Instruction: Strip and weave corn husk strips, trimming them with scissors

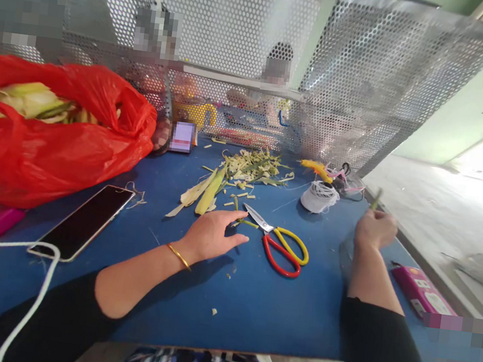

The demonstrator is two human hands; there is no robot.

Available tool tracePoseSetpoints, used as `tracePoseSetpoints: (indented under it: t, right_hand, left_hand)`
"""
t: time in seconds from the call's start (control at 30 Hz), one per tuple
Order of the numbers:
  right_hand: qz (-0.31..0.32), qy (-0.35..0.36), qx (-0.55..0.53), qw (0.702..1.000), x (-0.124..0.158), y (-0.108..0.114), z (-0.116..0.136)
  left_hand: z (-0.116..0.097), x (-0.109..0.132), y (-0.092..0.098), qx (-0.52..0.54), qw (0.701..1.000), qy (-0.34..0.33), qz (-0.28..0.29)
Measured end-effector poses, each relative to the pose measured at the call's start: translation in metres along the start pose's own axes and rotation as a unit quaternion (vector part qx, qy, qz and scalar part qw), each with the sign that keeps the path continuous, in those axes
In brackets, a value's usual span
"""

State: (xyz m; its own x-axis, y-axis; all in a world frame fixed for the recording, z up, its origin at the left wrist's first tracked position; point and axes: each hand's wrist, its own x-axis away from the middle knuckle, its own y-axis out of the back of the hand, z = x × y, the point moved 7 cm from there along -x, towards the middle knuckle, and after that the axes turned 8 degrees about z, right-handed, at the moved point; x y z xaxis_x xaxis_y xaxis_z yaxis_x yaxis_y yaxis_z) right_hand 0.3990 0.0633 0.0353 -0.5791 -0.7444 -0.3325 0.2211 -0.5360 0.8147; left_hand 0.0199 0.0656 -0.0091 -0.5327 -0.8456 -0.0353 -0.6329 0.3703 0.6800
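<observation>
While the right hand (376,228) pinched a green strip (376,199), the left hand (213,235) was open; nearby scissors (265,227) seemingly demanded care.

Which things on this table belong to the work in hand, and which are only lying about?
Seem to belong:
green strip in the right hand
husk leaves
scissors
white thread
red bag of husks

Probably just lying about:
dark-screened phone
right-side magenta pack
</observation>
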Motion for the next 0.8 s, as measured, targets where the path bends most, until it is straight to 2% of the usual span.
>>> tracePoseSetpoints:
  t: [0.1,0.17,0.27,0.3,0.37,0.43,0.47,0.53,0.67,0.8]
  right_hand:
    - [-0.071,-0.06,-0.119,0.989,0.008,0.014,0.01]
    - [-0.043,-0.036,-0.251,0.966,0.021,0.007,0.034]
    - [0.061,0.024,-0.372,0.926,0.059,-0.014,0.085]
    - [0.14,0.048,-0.425,0.893,0.077,-0.026,0.105]
    - [0.288,0.078,-0.475,0.828,0.117,-0.047,0.14]
    - [0.388,0.085,-0.476,0.784,0.153,-0.062,0.16]
    - [0.416,0.087,-0.474,0.772,0.165,-0.067,0.166]
    - [0.429,0.091,-0.468,0.767,0.176,-0.072,0.169]
    - [0.439,0.104,-0.456,0.767,0.175,-0.078,0.165]
    - [0.463,0.123,-0.463,0.746,0.175,-0.079,0.165]
  left_hand:
    - [-0.001,0.0,0.0,-0.007,0.999,-0.031,0.004]
    - [-0.003,0.0,0.006,0.022,0.998,-0.047,-0.025]
    - [-0.006,0.003,0.022,0.108,0.986,-0.054,-0.114]
    - [-0.006,0.004,0.025,0.148,0.98,-0.041,-0.128]
    - [-0.002,0.003,0.021,0.247,0.963,0.008,-0.109]
    - [0.001,0.002,0.012,0.334,0.939,0.05,-0.07]
    - [0.001,0.002,0.008,0.361,0.928,0.061,-0.06]
    - [0.001,0.002,0.005,0.388,0.917,0.072,-0.058]
    - [0.003,0.003,0.004,0.4,0.91,0.094,-0.057]
    - [0.009,0.005,0.001,0.422,0.895,0.127,-0.065]
